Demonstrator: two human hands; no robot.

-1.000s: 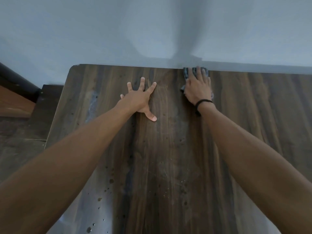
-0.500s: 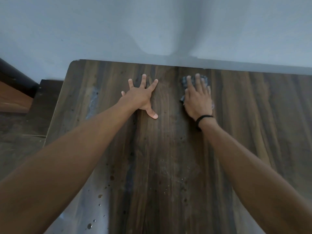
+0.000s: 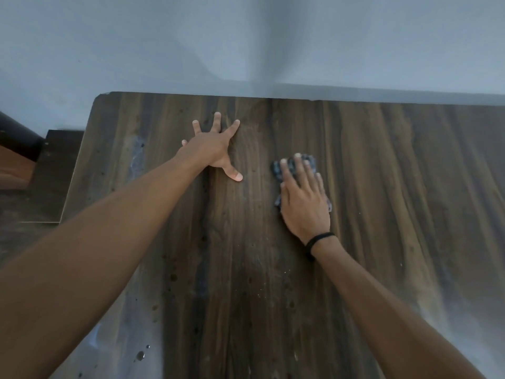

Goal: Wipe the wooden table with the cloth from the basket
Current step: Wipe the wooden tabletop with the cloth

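Wooden counter (image 3: 410, 187) against pale wall (image 3: 246, 36).
Right grip (image 3: 303, 203) presses flat, fingers straight, on the cloth (image 3: 276, 170), which peeks out wallward; left grip (image 3: 213, 149) rests spread alongside.

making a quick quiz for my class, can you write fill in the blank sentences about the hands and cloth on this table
1. The grey cloth lies ____ the right hand.
2. The left hand rests on the wooden table and holds ____.
3. A black band circles the ____ wrist.

Missing words: under; nothing; right.
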